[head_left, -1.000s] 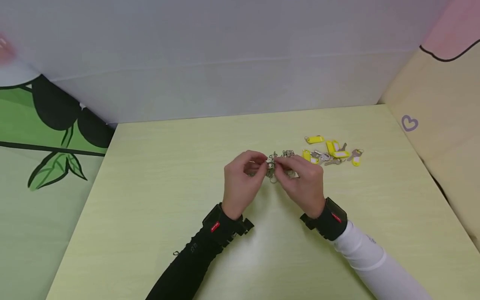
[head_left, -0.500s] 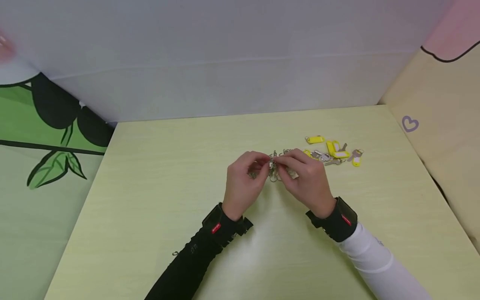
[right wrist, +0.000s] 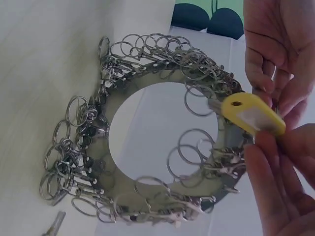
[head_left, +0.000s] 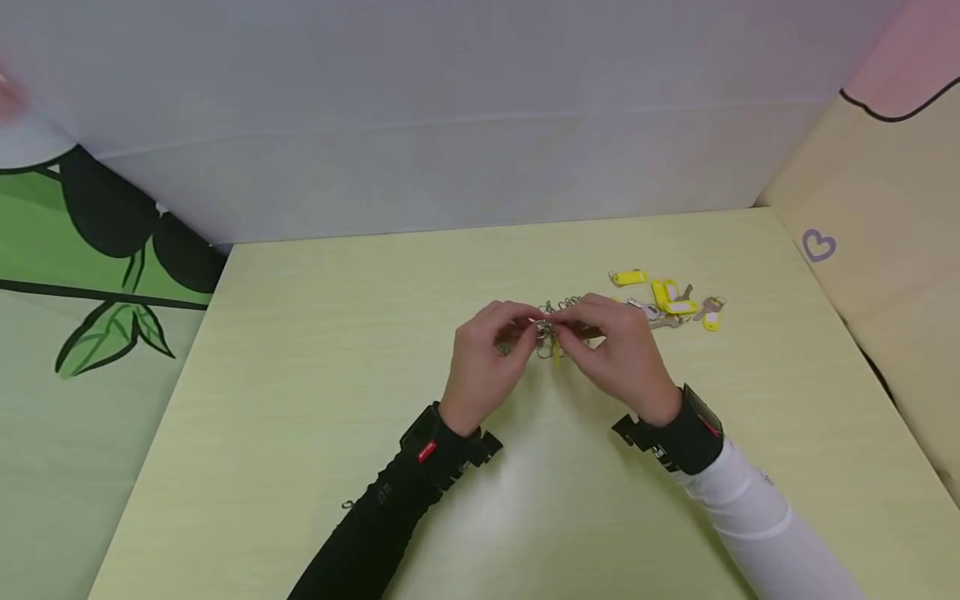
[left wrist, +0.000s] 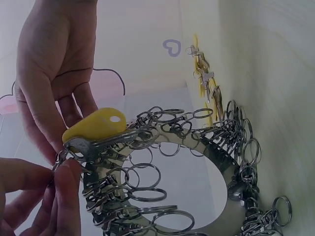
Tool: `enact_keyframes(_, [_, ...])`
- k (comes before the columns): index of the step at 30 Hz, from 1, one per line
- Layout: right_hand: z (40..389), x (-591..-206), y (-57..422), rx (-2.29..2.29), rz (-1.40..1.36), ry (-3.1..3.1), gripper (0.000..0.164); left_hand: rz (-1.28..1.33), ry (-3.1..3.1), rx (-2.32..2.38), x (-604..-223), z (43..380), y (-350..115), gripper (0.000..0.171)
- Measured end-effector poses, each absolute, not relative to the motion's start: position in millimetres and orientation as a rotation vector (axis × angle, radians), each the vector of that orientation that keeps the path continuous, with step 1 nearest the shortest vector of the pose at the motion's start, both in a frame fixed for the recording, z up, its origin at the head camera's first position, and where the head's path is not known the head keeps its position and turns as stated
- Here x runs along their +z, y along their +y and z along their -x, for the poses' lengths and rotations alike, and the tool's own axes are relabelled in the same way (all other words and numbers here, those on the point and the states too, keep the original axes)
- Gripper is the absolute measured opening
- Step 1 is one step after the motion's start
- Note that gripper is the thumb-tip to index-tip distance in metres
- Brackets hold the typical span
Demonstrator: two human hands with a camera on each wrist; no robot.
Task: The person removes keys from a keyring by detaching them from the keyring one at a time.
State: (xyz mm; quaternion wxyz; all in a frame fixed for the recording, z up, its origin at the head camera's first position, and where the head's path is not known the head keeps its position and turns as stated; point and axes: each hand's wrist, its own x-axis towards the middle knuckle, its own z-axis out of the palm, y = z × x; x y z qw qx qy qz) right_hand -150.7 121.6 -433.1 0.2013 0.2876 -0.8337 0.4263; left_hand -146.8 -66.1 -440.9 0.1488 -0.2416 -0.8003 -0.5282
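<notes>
A round flat hoop (right wrist: 101, 147), edged with many small metal clasps and split rings, stands between my hands. My left hand (head_left: 486, 358) pinches small metal hardware at the hoop's near edge. Opposite it, my right hand (head_left: 618, 354) has thumb and finger closed at the same spot, by the ring end of a yellow key tag (left wrist: 96, 125). A silver key (left wrist: 81, 147) hangs with that tag; in the right wrist view the tag (right wrist: 253, 114) lies against the fingertips. Fingers hide exactly which ring or clasp each hand grips.
Loose keys with yellow tags (head_left: 681, 307) lie on the table (head_left: 337, 375) just right of my right hand. One tag (head_left: 630, 277) sits apart behind them. A pale wall (head_left: 480, 167) rises along the far edge, with another on the right.
My right wrist has shifted right and turned slightly, fingertips staying by the left hand's. A yellow tag now shows below the fingers. The left hand has hardly moved.
</notes>
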Motion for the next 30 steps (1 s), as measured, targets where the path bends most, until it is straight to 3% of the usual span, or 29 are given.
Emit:
enact_keyframes(7, [152,-431,127,1.161,-0.882,-2.373,0.017,0.736,-2.301,-1.445,-438,146,-65,0.013])
enact_keyframes(15, [153,-430,128,1.331,-0.784,-2.525,0.016,0.758,-2.304,-1.375,-439,147,-65,0.01])
enact_keyframes(30, [157,-444,119,0.954,-0.831,-2.342,0.005,0.725,-2.37,-1.629,-446,158,-75,0.015])
